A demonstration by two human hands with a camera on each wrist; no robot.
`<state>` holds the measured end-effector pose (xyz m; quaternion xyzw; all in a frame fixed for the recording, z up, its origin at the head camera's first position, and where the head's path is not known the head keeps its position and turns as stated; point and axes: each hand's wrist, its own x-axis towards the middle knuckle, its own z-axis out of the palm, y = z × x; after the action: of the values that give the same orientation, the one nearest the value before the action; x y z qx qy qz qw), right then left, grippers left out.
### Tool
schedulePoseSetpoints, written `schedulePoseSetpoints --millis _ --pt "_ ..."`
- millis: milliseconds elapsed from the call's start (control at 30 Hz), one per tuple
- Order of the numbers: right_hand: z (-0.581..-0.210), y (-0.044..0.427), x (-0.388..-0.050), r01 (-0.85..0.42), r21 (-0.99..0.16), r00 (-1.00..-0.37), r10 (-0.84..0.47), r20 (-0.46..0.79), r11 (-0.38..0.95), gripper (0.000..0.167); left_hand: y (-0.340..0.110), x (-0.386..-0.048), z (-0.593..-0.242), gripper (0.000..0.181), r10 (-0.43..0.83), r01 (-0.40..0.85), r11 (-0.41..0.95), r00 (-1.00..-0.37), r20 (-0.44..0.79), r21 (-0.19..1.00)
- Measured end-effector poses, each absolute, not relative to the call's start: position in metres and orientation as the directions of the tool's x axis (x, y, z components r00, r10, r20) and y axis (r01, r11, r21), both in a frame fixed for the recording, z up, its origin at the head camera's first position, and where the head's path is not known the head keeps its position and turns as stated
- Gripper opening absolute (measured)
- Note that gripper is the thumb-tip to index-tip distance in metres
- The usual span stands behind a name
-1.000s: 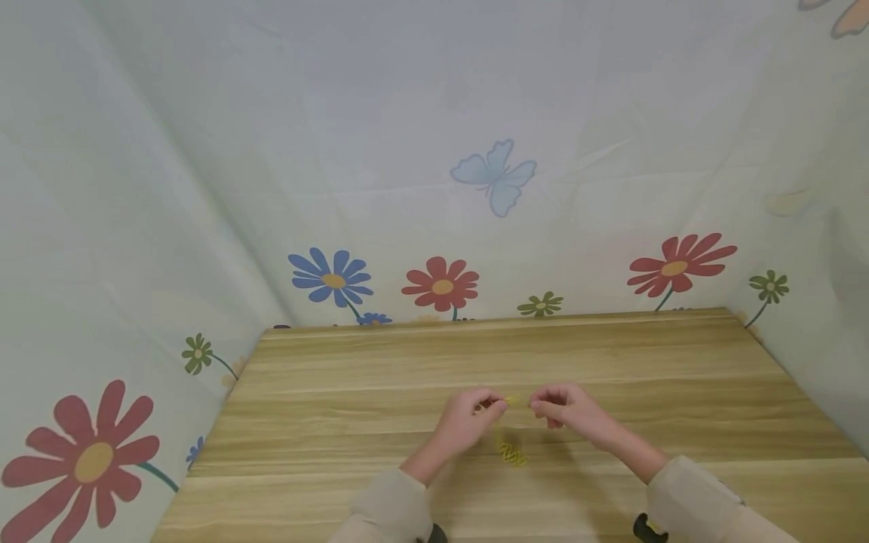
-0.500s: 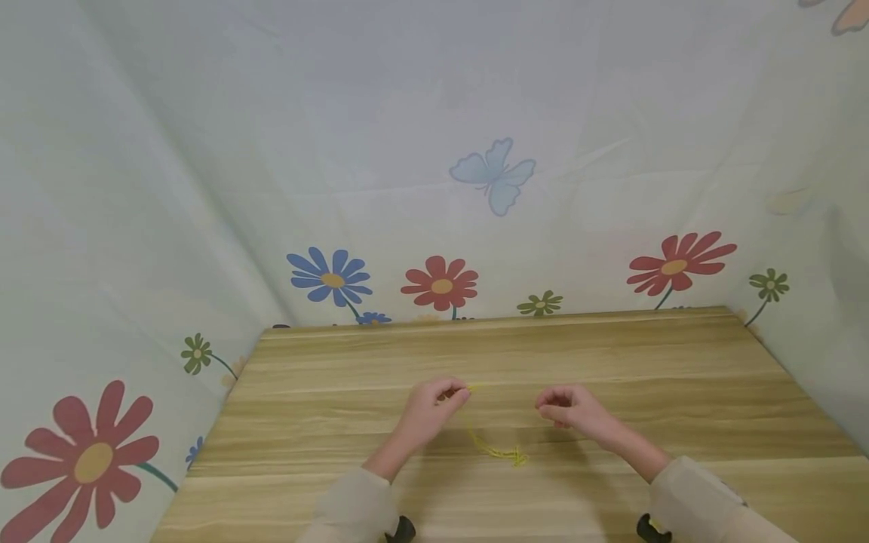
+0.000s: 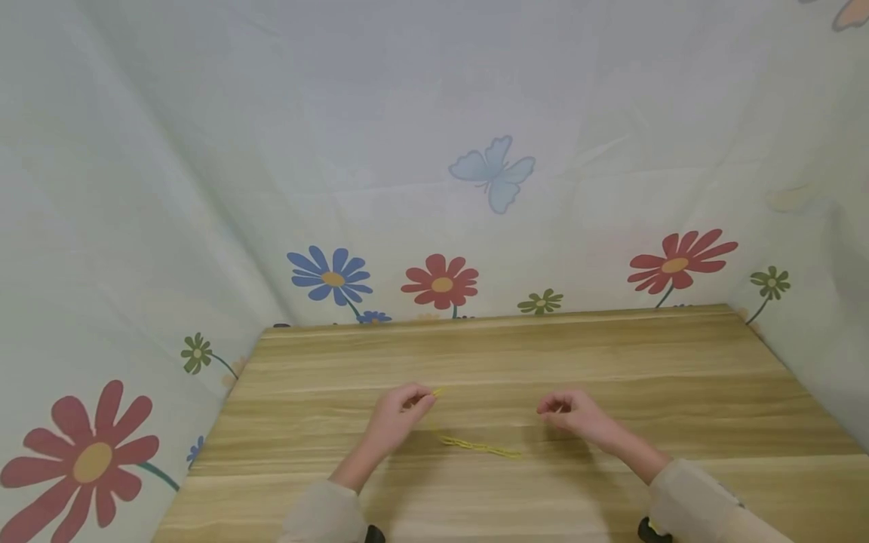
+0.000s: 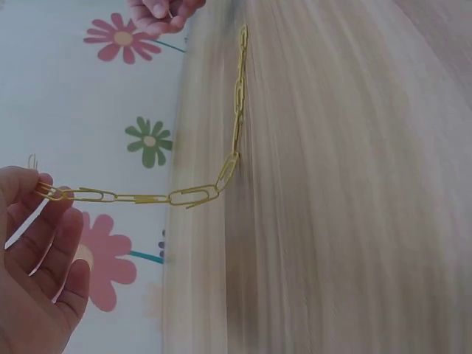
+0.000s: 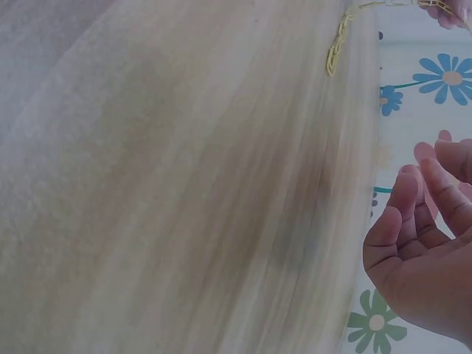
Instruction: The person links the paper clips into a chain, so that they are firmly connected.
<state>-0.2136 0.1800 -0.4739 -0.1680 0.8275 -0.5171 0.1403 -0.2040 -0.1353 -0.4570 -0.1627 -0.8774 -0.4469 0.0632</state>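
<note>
A chain of yellow paper clips (image 3: 482, 447) runs up from the tabletop to my left hand (image 3: 397, 416). Thumb and finger of that hand pinch its raised end, and in the left wrist view a clip tip sticks out past them. The links of the chain (image 4: 195, 197) hang from there in a curve, the far part lying along the wood. My right hand (image 3: 580, 418) hovers over the table to the right of the chain. Its fingers (image 5: 402, 195) are loosely bent with nothing visible between them in the right wrist view.
The wooden table (image 3: 652, 362) reaches back to a pale cloth backdrop (image 3: 380, 151) printed with flowers and butterflies. The same cloth lines the left and right sides. Dark bands (image 3: 654, 530) show at the wrists.
The left hand has moved left, drawing the bunched paper clip chain out into a line. The right hand has moved slightly right, away from the left hand.
</note>
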Motion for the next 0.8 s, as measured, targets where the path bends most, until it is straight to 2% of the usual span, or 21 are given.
schedulePoseSetpoints --millis 533,800 --pt "-0.494 0.161 -0.209 -0.335 -0.805 -0.845 -0.534 0.027 0.490 0.015 -0.148 -0.197 -0.473 0.019 0.221 0.295 0.609 -0.955 0.200 0.736" --pt "-0.505 0.155 -0.208 -0.489 -0.627 -0.833 -0.538 0.129 0.606 0.015 -0.147 -0.192 -0.478 0.021 0.243 0.298 0.615 -0.952 0.185 0.730"
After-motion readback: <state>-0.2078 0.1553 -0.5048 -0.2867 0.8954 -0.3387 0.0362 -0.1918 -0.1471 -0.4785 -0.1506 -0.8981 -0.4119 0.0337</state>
